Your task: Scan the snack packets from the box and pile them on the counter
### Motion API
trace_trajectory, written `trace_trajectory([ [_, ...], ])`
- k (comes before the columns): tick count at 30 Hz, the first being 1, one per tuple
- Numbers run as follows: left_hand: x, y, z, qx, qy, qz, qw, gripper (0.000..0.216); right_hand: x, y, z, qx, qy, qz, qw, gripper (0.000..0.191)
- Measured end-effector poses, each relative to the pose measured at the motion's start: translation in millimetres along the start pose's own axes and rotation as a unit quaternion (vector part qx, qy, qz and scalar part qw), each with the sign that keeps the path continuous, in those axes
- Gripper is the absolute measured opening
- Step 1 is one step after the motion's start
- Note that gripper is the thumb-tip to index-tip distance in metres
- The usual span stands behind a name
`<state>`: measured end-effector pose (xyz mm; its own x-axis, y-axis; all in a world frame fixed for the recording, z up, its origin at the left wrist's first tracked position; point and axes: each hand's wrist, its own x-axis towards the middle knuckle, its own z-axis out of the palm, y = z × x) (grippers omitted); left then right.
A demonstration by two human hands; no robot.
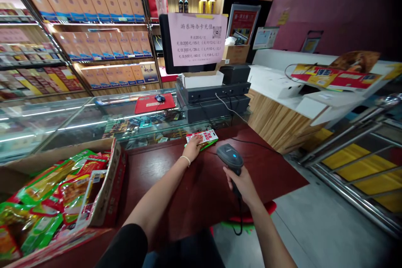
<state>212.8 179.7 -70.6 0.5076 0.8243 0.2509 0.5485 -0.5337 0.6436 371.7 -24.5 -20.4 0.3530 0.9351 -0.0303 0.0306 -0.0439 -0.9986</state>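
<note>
Dark red counter (201, 192). Pink sign (196, 39) beyond, lettered 游乐场办卡充值, including 充值200元/15次. Barcode scanner (230, 155), over counter's right half: handle clasped in right hand (245, 183), head's long axis pointing forward-left. Snack packets (209, 136), far edge: lengthwise left-right, under left hand (192, 148); grip cannot be told.

A pink printed paper sign (196, 37) covers most of a black flat monitor (164, 50). Left of the monitor lies a red rectangular mat (143, 104) bearing a dark computer mouse (160, 98); behind the monitor stand two shiny gold bottles (202, 4).
</note>
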Motion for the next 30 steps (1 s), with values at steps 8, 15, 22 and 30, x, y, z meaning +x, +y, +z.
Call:
trace_trajectory([
  [8,-51,23,-74,-0.124,0.112,-0.036,0.985,0.024,-6,-19,30,0.01,-0.029,-0.007,0.999,0.042],
  [15,-136,42,-178,-0.157,0.16,-0.025,0.974,0.022,-9,-34,83,0.005,-0.113,-0.007,0.994,0.043],
  [22,-235,-3,-268,-0.069,0.236,-0.127,0.961,0.027,-17,-42,145,-0.025,-0.196,0.003,0.98,0.044],
  [30,-301,-53,-299,0.037,0.249,-0.287,0.924,0.025,-24,-40,207,-0.034,-0.269,-0.019,0.962,0.041],
])
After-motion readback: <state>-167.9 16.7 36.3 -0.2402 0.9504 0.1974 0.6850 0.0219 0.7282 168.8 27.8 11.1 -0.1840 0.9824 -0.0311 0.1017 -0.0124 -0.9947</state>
